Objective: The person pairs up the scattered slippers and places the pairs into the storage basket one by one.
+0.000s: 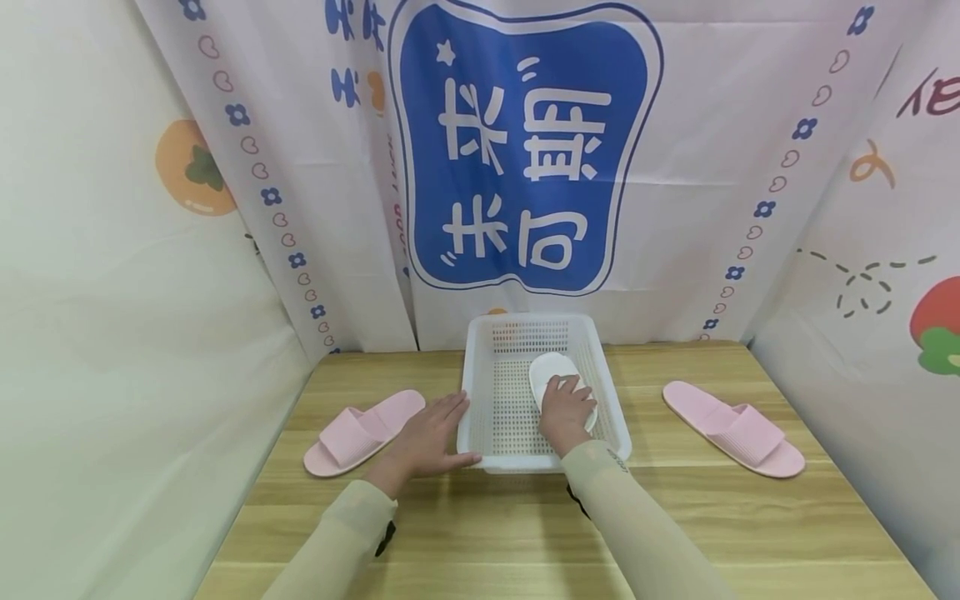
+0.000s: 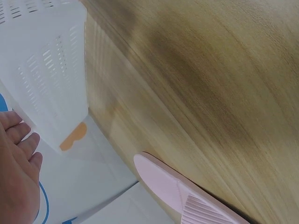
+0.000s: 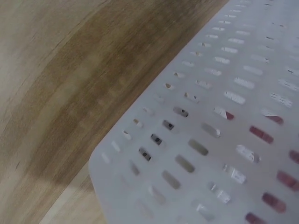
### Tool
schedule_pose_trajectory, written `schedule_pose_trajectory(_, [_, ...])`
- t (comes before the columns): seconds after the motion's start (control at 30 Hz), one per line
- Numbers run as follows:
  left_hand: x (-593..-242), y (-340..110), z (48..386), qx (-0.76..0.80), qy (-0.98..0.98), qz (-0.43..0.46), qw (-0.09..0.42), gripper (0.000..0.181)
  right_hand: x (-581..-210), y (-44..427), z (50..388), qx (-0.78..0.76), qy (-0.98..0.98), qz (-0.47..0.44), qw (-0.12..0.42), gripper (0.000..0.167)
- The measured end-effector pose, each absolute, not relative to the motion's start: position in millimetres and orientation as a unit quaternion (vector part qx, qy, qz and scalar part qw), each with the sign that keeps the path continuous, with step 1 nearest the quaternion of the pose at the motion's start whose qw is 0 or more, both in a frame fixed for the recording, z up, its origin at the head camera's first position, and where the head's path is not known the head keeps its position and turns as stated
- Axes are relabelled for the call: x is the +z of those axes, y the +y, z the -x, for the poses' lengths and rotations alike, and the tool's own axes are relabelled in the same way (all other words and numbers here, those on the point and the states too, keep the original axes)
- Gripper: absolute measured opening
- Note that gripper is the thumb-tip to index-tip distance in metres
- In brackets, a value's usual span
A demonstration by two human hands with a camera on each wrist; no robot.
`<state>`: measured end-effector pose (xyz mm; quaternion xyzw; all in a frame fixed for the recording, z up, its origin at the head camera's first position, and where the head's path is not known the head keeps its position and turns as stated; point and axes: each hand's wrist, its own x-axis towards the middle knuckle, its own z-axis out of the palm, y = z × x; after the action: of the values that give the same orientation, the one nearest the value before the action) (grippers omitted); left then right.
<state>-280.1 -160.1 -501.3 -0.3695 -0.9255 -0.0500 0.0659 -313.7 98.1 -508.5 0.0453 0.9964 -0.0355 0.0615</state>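
Observation:
A white plastic basket with slotted walls stands at the back middle of the table. My right hand is inside it, gripping a white slipper across its strap; the hand hides much of the slipper. In the right wrist view the basket wall blocks that hand. My left hand rests against the basket's left rim with fingers extended, the thumb near the front corner. The left wrist view shows these fingers beside the basket.
A pink slipper lies left of the basket, close to my left hand. Another pink slipper lies to the right. The wooden table is bounded by printed cloth behind and at both sides.

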Motion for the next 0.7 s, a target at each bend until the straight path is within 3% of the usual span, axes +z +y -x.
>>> schedule_pose_trajectory(0.7, [-500, -161, 281, -0.045, -0.921, 0.379, 0.075, 0.096, -496, 100, 308, -0.036, 0.997, -0.031, 0.059, 0.091])
